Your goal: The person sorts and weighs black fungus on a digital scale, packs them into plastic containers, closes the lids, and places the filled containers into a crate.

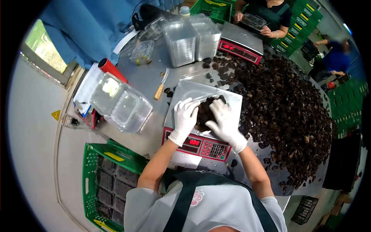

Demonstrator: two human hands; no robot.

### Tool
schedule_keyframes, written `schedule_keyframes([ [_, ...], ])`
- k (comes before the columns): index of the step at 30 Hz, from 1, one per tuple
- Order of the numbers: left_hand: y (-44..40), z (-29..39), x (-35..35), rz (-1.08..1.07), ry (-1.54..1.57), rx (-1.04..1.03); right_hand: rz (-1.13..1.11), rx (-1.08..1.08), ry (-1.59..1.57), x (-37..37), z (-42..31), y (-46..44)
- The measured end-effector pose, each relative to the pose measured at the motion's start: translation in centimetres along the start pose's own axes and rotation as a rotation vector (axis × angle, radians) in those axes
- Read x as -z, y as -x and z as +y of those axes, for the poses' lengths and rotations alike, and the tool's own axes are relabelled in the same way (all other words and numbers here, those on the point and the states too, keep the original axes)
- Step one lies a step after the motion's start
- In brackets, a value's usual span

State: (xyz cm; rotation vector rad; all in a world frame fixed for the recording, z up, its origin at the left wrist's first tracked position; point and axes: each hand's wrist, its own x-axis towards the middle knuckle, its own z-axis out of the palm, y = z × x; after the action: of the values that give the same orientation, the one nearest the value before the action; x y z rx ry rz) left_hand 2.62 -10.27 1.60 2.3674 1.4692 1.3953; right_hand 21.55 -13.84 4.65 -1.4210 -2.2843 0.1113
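My left hand (184, 120), in a white glove, rests at the left side of a small heap of dark brown mushroom-like pieces (205, 115) in a clear plastic container. Its fingers are stretched out. From the right, my right hand (225, 120), gloved as well, lies over the heap with fingers spread, touching the pieces. The container, mostly hidden by both hands, sits on the metal pan (234, 99) of a red scale (210, 149) whose display reads 0.00.
A large pile of the dark pieces (286, 120) covers the table's right side. Stacked clear containers (179, 42), a wooden-handled knife (161, 84) and an opened clear container (129, 106) lie left and behind. A green crate (87, 185) holds filled packs. A co-worker (266, 19) stands behind a second scale (241, 42).
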Motion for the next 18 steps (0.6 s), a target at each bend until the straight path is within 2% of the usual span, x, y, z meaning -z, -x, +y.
schedule_keyframes([
  [2,0.5,0.6,-0.5,-0.038,0.127,0.022,-0.021,0.045,0.110,-0.2,-1.4,0.6],
  [4,0.6,0.5,-0.6,-0.059,0.060,-0.016,-0.026,-0.001,0.083,-0.6,-0.9,0.9],
  [5,0.5,0.3,-0.4,-0.069,-0.064,-0.067,-0.008,-0.012,0.003,-0.3,-0.4,0.9],
  [6,0.3,0.1,-0.1,-0.115,-0.037,-0.058,0.012,-0.021,-0.078,0.1,0.1,0.8],
  [8,-0.2,0.0,0.4,-0.206,-0.009,-0.039,0.094,-0.083,-0.446,1.1,1.2,0.7],
  [9,-0.3,-0.2,0.6,-0.199,-0.011,-0.042,0.126,-0.183,-0.605,1.4,1.7,0.8],
  [11,-0.5,-0.6,0.8,-0.163,0.264,0.115,0.192,-0.364,-0.841,1.9,3.0,0.8],
  [13,-1.1,-1.1,1.1,-0.109,0.380,0.182,0.222,-0.499,-1.002,2.3,4.1,0.7],
  [14,-1.4,-1.3,1.1,-0.062,0.475,0.229,0.260,-0.436,-0.995,2.1,5.1,0.5],
  [16,-1.9,-2.1,1.2,0.015,0.440,0.282,0.280,-0.502,-1.057,1.5,6.3,0.8],
  [18,-1.2,-4.5,-0.8,0.166,0.517,0.451,0.302,-0.540,-1.081,1.1,6.7,1.2],
])
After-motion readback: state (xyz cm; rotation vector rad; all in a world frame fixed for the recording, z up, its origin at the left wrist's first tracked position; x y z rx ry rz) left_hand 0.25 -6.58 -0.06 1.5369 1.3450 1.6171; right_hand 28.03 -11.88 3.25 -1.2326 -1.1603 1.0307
